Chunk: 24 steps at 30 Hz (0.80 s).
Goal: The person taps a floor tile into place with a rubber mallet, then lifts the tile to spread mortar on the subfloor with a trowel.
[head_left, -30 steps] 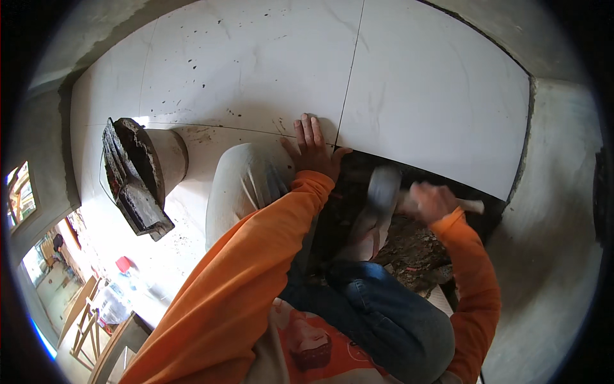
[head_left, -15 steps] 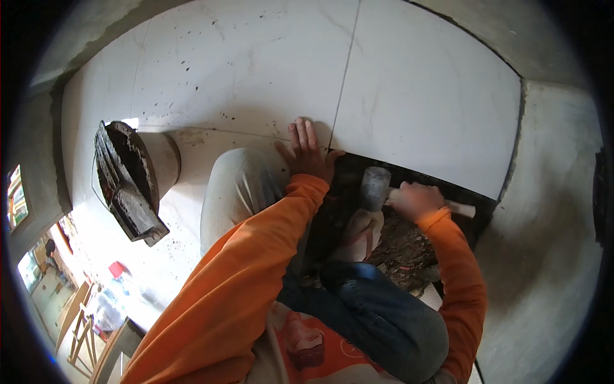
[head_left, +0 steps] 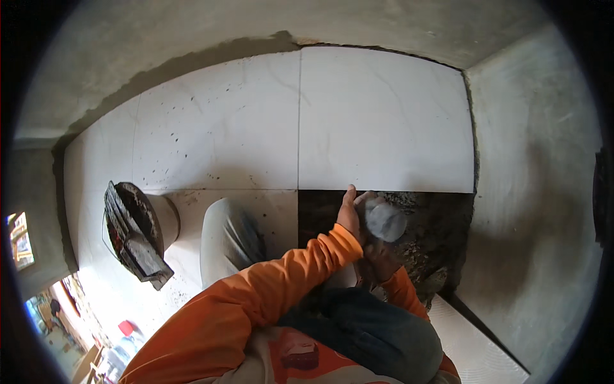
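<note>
A mallet with a grey cylindrical head (head_left: pixel 385 222) stands over the dark gap beside the large white tile (head_left: pixel 387 121). Below the head, my right hand (head_left: pixel 384 261) is closed on the mallet, its handle hidden from view. Close against the head's left side is my left hand (head_left: pixel 349 212), one finger stretched to the tile's near edge. Its other fingers show partly behind the mallet head and look apart. Whether they touch the mallet I cannot tell. Rough dark soil or mortar (head_left: pixel 428 233) lies in the gap under both hands.
A mortar-caked bucket (head_left: pixel 167 221) stands at left with a dirty trowel-like tool (head_left: pixel 142 253) across its mouth. Bare cement walls (head_left: pixel 531 173) border the tiles. Another tile (head_left: pixel 473 345) with a ridged surface lies at lower right. My bent knee (head_left: pixel 224 237) rests left of the gap.
My left hand has left the tile joint and moved right, beside the mallet. My right hand and the mallet have come closer to my body, and the view has shifted.
</note>
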Each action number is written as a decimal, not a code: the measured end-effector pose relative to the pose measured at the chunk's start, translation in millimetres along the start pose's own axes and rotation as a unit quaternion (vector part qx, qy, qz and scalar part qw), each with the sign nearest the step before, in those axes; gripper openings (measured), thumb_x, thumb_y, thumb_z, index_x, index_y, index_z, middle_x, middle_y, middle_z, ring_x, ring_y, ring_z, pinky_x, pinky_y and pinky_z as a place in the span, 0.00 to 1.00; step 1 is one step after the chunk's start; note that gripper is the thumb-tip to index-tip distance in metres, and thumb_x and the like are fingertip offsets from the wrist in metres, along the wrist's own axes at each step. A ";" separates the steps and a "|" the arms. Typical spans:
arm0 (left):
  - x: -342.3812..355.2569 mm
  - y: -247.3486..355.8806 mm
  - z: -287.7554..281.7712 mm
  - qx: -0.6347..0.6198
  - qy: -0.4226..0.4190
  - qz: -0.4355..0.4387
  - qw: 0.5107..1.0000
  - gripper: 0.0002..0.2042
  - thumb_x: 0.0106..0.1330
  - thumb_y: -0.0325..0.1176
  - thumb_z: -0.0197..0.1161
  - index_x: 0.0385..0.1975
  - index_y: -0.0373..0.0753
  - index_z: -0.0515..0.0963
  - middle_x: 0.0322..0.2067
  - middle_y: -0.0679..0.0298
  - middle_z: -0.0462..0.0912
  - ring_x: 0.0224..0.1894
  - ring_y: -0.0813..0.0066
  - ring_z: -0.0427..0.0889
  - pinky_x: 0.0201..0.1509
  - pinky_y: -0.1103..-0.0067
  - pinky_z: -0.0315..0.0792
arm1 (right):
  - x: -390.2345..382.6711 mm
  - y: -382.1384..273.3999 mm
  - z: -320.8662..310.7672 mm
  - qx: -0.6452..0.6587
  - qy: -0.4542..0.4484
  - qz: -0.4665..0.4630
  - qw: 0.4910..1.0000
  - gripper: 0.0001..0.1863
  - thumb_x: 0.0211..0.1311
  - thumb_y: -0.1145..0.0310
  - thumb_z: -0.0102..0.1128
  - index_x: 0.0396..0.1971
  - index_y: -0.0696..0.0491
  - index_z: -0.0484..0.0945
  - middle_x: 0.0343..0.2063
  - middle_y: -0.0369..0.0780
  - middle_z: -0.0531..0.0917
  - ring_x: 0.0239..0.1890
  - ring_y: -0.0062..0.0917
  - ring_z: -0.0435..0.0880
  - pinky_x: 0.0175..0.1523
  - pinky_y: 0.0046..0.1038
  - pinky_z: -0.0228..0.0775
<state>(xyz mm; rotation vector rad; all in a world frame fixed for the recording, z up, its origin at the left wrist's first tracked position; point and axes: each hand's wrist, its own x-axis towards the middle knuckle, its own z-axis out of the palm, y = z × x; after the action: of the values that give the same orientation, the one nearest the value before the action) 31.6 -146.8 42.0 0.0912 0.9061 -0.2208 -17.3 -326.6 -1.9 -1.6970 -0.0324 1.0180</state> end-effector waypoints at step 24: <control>117.9 190.7 -56.2 0.884 0.158 0.418 0.140 0.39 0.68 0.61 0.38 0.72 0.44 0.42 0.74 0.62 0.39 0.75 0.62 0.35 0.75 0.57 0.29 | 52.6 -80.3 -58.9 -0.055 0.338 -0.286 0.895 0.26 0.71 0.48 0.40 0.41 0.59 0.71 0.12 0.36 0.67 0.13 0.22 0.66 0.19 0.27 0.59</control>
<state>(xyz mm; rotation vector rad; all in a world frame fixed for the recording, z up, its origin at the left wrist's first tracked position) 102.1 30.6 -88.3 3.0049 0.2703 -0.0640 89.3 -314.6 32.2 -1.9011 -0.1290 -0.0365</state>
